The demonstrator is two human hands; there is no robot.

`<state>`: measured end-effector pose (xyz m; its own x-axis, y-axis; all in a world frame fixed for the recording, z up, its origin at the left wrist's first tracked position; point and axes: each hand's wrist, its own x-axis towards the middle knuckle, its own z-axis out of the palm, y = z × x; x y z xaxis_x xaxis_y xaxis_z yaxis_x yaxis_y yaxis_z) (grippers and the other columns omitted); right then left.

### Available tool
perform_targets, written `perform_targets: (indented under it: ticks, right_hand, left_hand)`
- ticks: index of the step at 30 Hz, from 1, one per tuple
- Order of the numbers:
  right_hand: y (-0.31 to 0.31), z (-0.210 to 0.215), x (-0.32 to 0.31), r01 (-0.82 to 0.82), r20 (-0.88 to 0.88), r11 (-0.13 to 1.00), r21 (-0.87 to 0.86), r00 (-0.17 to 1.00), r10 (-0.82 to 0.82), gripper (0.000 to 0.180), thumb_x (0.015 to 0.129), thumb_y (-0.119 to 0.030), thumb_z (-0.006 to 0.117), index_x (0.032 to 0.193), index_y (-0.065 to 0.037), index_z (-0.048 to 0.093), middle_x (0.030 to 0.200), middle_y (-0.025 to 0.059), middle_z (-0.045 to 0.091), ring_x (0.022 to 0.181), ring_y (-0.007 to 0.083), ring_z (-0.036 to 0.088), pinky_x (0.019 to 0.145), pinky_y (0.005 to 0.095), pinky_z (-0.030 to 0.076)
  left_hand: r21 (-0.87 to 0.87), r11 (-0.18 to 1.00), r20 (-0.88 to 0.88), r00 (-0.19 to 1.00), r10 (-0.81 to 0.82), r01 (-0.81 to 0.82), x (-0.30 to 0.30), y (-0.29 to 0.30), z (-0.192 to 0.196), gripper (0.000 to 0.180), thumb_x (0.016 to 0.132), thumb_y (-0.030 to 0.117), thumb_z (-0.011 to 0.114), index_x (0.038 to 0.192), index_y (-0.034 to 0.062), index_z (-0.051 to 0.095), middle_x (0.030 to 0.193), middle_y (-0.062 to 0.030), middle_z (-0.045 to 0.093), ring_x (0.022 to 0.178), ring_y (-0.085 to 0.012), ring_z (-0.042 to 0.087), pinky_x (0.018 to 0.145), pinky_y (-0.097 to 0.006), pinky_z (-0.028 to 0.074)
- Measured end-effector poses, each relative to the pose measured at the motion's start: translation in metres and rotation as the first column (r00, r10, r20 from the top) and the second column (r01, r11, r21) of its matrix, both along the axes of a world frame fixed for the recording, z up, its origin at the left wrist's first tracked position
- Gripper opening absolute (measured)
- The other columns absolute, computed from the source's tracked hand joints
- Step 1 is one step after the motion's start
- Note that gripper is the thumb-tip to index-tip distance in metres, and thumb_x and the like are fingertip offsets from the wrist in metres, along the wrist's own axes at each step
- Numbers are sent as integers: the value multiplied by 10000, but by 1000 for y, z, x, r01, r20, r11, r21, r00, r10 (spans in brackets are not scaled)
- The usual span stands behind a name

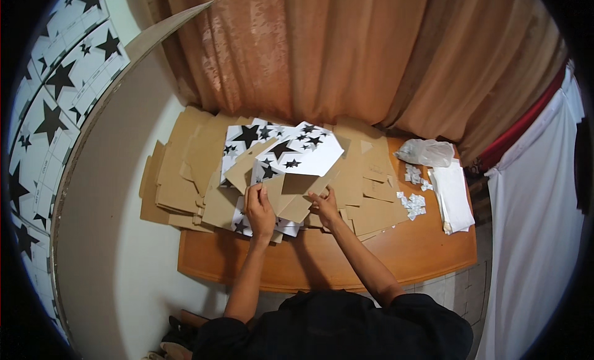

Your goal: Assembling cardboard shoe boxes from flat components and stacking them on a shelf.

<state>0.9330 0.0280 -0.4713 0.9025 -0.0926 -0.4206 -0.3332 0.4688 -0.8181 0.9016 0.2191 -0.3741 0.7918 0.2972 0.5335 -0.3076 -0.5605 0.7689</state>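
Note:
Over the table I hold a partly folded cardboard box (297,159), white with black stars outside and plain brown inside. Its open end and brown flaps face me. At its left corner my left hand (260,212) is closed, thumb up along the edge. My right hand (325,208) pinches the brown flap on the lower right. Beneath the box lie flat brown cardboard blanks (219,208) and another star-printed sheet (241,137), partly hidden by the box.
The wooden table (247,261) also bears small white packets (413,205), a clear plastic bag (426,152) and a stack of white sheets (450,196) at the right. Brown curtains (346,50) hang behind. A tall curved board (111,94) and star-printed panels (52,118) stand at left.

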Motion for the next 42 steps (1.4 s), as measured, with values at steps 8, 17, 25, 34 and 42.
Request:
perform_targets:
  ticks: [8, 17, 25, 34, 42]
  right_hand:
    - [-43, -1, -14, 121, 148, 992, -31, 982, -115, 425, 930, -15, 620, 1337, -54, 503, 1049, 71, 684, 895, 148, 658, 728, 321, 545]
    - [-153, 120, -91, 175, 578, 939, -296, 816, 30, 555, 945, -55, 622, 1468, -5, 442, 1212, 101, 647, 1004, 145, 640, 832, 283, 540]
    - [-248, 171, -211, 114, 588, 836, -537, 761, 274, 537, 963, -99, 605, 1465, 4, 447, 1141, 95, 675, 901, 123, 654, 743, 265, 544]
    - [-362, 142, -311, 199, 581, 848, -492, 800, 150, 514, 945, -75, 612, 1435, 10, 484, 1135, 103, 676, 875, 121, 660, 751, 275, 552]
    - [-424, 133, -341, 232, 527, 834, -501, 846, 81, 491, 919, -22, 604, 1402, 18, 522, 1147, 100, 671, 965, 123, 646, 768, 275, 557]
  left_hand:
    - [-346, 934, 24, 995, -92, 95, -38, -17, -6, 147, 1019, 101, 555, 1044, -40, 589, 914, -113, 614, 845, -210, 602, 779, -348, 497]
    - [-618, 765, -373, 788, -490, 183, -103, -38, -1, 231, 1027, 301, 576, 997, 75, 606, 822, 45, 553, 718, -14, 482, 500, -210, 425]
    - [-621, 611, -138, 698, -702, 491, -117, -126, 13, 705, 1012, 508, 534, 1509, 48, 339, 1424, -130, 476, 1317, -237, 460, 1116, -384, 353]
    - [-487, 641, -274, 593, -757, 593, -208, -298, 29, 1083, 836, 306, 806, 1584, 131, 43, 1356, -301, 471, 1110, -303, 623, 920, -410, 545]
    - [-67, 859, -481, 738, -474, 508, -236, -383, 22, 1017, 786, 536, 802, 1500, 109, 216, 1082, -269, 662, 974, -332, 689, 859, -441, 551]
